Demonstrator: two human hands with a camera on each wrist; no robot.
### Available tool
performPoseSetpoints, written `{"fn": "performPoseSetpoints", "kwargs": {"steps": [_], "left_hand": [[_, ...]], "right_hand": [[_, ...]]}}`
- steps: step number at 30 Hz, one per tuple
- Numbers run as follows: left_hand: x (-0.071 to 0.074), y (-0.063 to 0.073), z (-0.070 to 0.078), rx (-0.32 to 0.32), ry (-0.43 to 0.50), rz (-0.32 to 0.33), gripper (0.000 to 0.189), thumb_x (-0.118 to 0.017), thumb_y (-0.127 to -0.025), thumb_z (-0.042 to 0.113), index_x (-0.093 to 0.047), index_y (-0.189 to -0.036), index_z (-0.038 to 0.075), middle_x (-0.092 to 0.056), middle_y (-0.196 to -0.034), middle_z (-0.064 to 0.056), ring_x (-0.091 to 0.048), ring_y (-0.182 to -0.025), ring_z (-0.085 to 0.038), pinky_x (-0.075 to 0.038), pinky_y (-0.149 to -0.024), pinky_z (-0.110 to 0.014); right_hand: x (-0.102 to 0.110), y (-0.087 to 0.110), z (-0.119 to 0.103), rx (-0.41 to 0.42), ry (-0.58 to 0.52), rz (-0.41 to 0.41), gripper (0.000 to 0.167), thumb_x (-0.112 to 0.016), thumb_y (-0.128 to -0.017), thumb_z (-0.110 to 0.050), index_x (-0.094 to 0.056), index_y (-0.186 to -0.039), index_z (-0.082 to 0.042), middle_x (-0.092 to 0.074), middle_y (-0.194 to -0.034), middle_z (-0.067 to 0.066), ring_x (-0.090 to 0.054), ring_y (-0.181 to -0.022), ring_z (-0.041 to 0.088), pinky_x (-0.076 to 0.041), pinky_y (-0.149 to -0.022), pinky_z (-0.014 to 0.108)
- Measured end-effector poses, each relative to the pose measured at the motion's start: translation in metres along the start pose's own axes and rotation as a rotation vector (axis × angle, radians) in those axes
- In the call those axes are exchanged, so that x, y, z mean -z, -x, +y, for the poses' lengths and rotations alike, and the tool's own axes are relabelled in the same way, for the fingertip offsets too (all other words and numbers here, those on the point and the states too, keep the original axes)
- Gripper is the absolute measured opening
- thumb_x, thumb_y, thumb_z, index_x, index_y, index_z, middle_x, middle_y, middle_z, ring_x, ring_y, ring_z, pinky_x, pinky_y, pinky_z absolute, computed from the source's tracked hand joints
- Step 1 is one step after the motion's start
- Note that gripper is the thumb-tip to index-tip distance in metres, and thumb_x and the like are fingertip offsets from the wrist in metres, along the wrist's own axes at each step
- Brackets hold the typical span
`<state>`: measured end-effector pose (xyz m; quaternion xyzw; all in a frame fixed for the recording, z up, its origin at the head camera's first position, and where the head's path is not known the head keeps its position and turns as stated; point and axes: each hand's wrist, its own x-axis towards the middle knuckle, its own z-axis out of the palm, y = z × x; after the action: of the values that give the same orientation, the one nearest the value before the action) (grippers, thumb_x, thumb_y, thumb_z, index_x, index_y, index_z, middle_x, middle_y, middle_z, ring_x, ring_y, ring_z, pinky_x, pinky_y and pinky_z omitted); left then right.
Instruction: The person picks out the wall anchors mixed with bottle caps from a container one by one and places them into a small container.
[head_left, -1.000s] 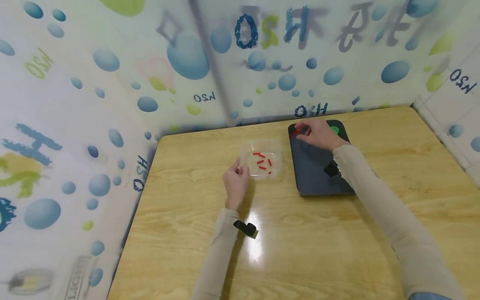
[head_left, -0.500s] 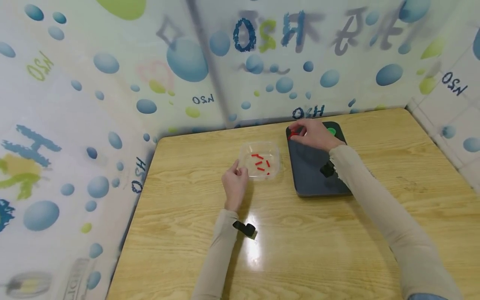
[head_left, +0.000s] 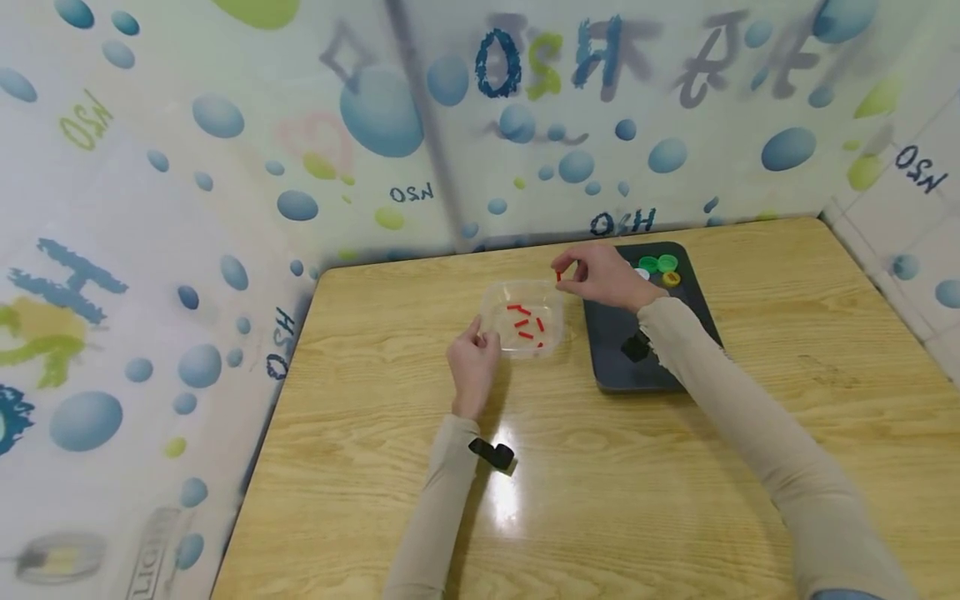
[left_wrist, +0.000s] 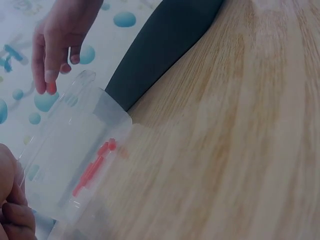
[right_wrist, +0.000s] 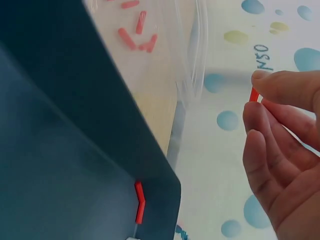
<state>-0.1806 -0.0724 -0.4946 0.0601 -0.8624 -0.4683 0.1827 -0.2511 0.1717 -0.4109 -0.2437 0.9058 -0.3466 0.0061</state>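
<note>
My left hand [head_left: 474, 371] grips the near-left side of a clear plastic container [head_left: 522, 284]. Several short red sticks [head_left: 521, 323] lie scattered on its bottom. Between thumb and forefinger, my right hand [head_left: 606, 275] pinches another small red stick [right_wrist: 254, 94], raised between the container's far right corner and the dark tray [head_left: 637, 358]. The right wrist view shows red sticks [right_wrist: 140, 202] down in a tray corner, which the right hand hides in the head view.
At the tray's far end sit two green caps [head_left: 667, 263], a yellow cap [head_left: 671, 279] and a partly covered white piece [head_left: 642, 273]. The wooden table [head_left: 360, 358] meets a patterned wall [head_left: 360, 200] behind.
From the tray's far-left corner my right hand has moved left toward the container, a red stick in its fingers. More caps now show behind it. The left hand stays on the container.
</note>
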Motion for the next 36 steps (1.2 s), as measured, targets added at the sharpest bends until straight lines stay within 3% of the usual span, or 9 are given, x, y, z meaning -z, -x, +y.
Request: {"fn": "performPoseSetpoints", "kwargs": {"steps": [36], "left_hand": [[-0.002, -0.002, -0.001, -0.019, -0.032, 0.023, 0.042, -0.058, -0.084, 0.010, -0.072, -0.121, -0.004, -0.047, -0.055, 0.003, -0.038, -0.050, -0.005, -0.029, -0.048, -0.023]], "right_hand": [[-0.040, -0.028, -0.026, 0.035, -0.078, -0.113, 0.030, -0.074, -0.090, -0.010, -0.069, -0.117, 0.001, -0.074, -0.109, 0.013, -0.071, -0.101, 0.026, -0.056, -0.094, 0.042]]}}
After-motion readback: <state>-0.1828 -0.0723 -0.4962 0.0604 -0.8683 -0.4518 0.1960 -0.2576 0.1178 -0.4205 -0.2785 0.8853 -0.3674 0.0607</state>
